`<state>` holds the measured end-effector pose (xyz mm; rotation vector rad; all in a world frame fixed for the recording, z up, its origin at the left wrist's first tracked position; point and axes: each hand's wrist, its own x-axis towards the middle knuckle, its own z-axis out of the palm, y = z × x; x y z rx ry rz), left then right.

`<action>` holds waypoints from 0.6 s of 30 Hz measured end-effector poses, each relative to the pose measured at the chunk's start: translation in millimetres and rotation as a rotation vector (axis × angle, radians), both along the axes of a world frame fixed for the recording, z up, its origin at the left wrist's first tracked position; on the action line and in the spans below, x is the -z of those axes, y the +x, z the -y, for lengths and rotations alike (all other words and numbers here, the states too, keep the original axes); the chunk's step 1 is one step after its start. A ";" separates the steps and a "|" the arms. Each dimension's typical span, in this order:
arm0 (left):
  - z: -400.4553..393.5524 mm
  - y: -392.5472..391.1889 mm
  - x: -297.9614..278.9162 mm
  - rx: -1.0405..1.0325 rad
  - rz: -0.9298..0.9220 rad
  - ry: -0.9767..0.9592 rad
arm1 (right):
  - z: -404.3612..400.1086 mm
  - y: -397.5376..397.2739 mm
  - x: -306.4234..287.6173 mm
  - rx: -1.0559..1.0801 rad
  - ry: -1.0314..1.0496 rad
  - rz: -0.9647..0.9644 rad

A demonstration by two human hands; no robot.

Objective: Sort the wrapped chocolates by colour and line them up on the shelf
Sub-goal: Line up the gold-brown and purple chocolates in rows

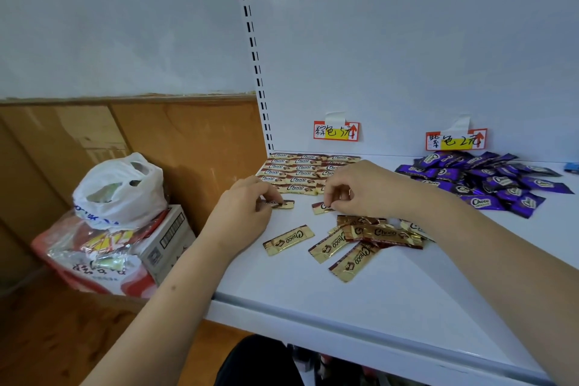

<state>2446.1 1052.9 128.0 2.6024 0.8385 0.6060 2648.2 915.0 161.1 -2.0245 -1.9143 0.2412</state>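
On the white shelf (360,298), gold-and-brown chocolates (300,166) lie in neat rows at the back left. My left hand (247,210) pinches one gold chocolate (283,204) just in front of those rows. My right hand (360,188) pinches another gold chocolate (321,207) a little to the right. Several loose gold chocolates (360,238) lie scattered in front of my right hand, one apart (288,239) to the left. A heap of purple chocolates (482,182) sits at the back right.
Two price labels, one brown-marked (336,131) and one purple-marked (456,139), are taped to the shelf's back panel. Left of the shelf, a white plastic bag (120,188) rests on a cardboard box (166,238) and snack packs (94,254) by a wooden wall.
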 end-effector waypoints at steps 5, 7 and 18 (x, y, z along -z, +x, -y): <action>-4.9 -4.8 -1.0 -0.122 -0.010 0.028 | -5.9 -9.7 8.2 -0.060 0.017 0.019; -3.1 -5.3 -3.6 -0.147 -0.007 0.049 | -7.8 -12.0 9.9 -0.088 0.018 0.017; -2.6 -5.0 0.0 -0.146 -0.057 0.097 | -5.1 -10.2 8.9 -0.084 0.008 0.074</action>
